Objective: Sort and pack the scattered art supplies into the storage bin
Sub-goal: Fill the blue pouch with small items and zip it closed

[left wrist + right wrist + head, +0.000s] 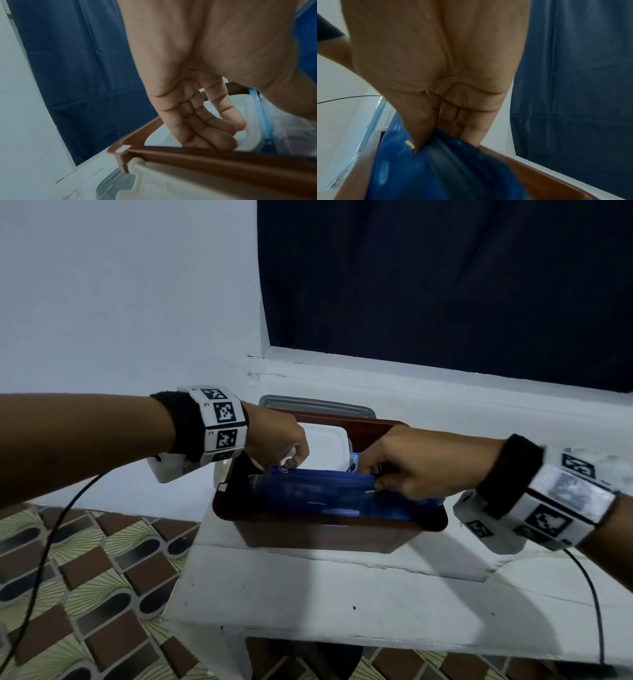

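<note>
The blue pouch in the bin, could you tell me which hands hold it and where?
Both: the left hand pinches the blue pouch at its zipper end, the right hand its opposite top edge.

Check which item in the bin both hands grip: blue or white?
The blue zip pouch, standing along the brown bin's near wall; left hand at its zipper end, right hand pinching its top edge. The white lidded container lies behind.
</note>
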